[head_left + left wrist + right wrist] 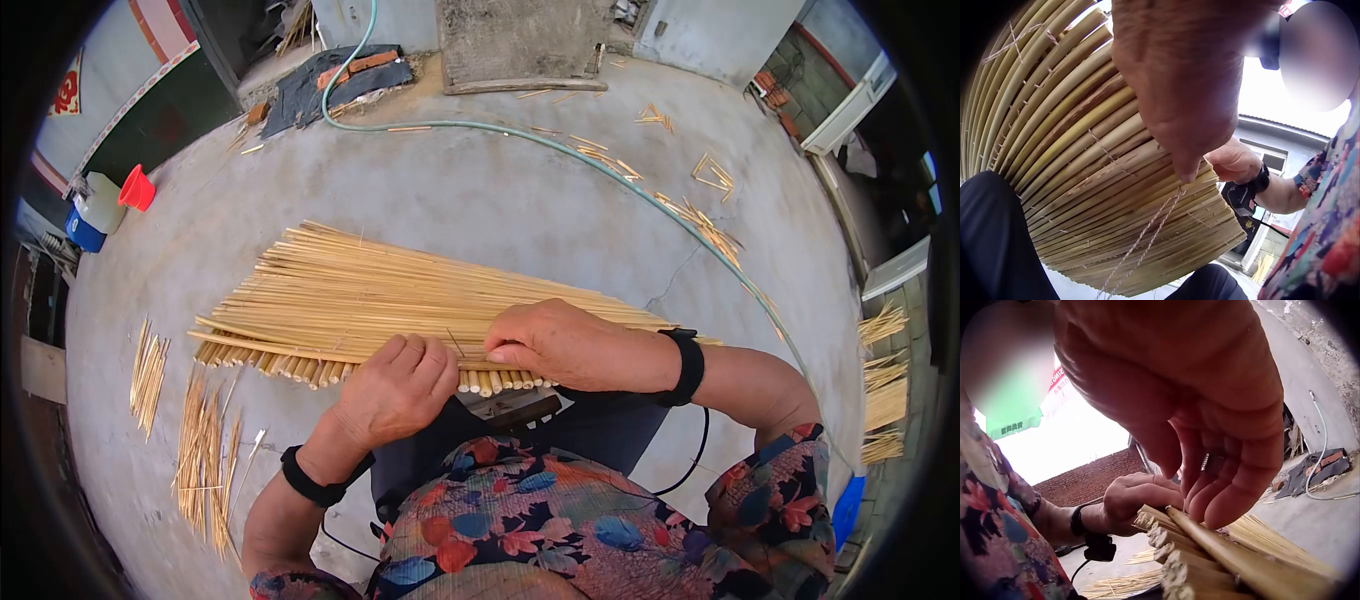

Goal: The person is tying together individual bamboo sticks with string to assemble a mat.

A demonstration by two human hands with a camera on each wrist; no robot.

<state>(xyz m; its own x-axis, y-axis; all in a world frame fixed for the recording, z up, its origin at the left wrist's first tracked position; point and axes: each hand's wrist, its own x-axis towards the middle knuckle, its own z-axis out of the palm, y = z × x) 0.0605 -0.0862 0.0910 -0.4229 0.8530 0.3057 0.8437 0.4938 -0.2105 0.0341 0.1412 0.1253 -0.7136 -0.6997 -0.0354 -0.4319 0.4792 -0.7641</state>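
Note:
A mat of long tan stalks (370, 285) lies in front of the person, its thick cut ends along the near side. My left hand (395, 390) has its fingers curled over the near edge. To its right, my right hand (560, 345) bends its fingers and thumb onto the same edge. A short dark strand (455, 343) shows between them. In the left wrist view, pale twine (1147, 234) hangs from the stalks beside the left hand (1179, 81). The right wrist view has the right hand (1210, 394) at a stalk's end (1175, 514); whether it pinches twine is hidden.
Loose thin stalks (205, 460) lie on the floor at the left. A green hose (530, 136) curves across behind the mat, with cut pieces (705, 228) along it. A red bucket (137, 188) stands at the far left; bricks (372, 61) rest on dark sheeting at the back.

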